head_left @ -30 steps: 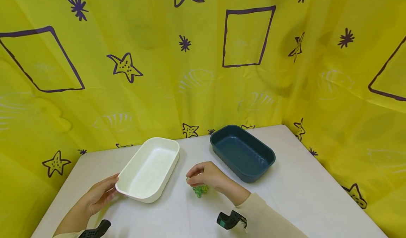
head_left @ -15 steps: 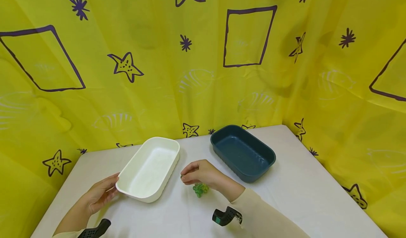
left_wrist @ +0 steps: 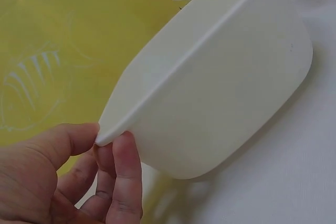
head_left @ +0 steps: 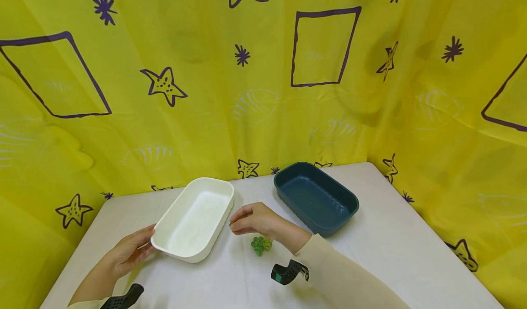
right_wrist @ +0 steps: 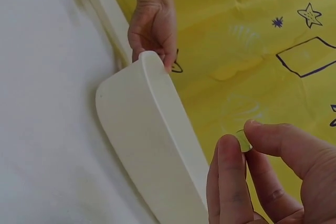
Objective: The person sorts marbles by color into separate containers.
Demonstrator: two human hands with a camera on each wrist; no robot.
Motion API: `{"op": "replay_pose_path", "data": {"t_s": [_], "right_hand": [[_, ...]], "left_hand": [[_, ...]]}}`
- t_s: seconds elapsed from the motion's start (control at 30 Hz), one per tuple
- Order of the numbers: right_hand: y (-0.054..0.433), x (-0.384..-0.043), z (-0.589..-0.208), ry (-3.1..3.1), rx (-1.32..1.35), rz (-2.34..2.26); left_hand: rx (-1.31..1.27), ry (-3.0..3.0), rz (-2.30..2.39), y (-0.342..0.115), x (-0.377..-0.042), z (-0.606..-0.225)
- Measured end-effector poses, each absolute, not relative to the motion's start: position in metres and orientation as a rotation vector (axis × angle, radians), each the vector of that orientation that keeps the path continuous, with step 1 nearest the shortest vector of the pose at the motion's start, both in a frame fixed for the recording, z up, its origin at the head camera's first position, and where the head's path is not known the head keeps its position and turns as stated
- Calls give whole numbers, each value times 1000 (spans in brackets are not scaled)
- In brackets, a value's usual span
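Note:
My left hand (head_left: 131, 250) pinches the rim of a white rectangular tub (head_left: 186, 252) at its near left corner. Thumb and fingertips lie on either side of that rim in the left wrist view. Just right of the tub, my right hand (head_left: 257, 220) is above the table, pinching a small see-through yellow-green glass pebble (right_wrist: 243, 141) between thumb and fingertips. In the head view the fingers hide most of the pebble. Below this hand lies a small cluster of shiny green and yellow glass pebbles (head_left: 259, 245) on the white table.
A dark blue rectangular tub (head_left: 314, 199) stands at the back right, behind my right forearm. Yellow curtains (head_left: 206, 126) with drawn stars and fish hang close behind the table (head_left: 391, 236) and along both sides.
My right hand has moved left and slightly away from me, off the pebble cluster and closer to the white tub, carrying the pebble. My left hand and both tubs have stayed put.

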State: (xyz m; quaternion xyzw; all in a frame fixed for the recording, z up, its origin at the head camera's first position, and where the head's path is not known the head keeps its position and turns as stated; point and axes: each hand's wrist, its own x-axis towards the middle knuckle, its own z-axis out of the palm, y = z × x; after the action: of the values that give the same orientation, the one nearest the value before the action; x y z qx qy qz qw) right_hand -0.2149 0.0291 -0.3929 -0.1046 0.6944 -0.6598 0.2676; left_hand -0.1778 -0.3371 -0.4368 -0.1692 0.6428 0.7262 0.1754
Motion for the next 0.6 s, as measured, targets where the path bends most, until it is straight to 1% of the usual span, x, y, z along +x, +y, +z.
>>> {"op": "replay_pose_path", "data": {"t_s": [0.6], "right_hand": [[14, -216, -386, 1829, -301, -1769]], "left_hand": [[-443, 1781, 2070, -338, -176, -435]]}}
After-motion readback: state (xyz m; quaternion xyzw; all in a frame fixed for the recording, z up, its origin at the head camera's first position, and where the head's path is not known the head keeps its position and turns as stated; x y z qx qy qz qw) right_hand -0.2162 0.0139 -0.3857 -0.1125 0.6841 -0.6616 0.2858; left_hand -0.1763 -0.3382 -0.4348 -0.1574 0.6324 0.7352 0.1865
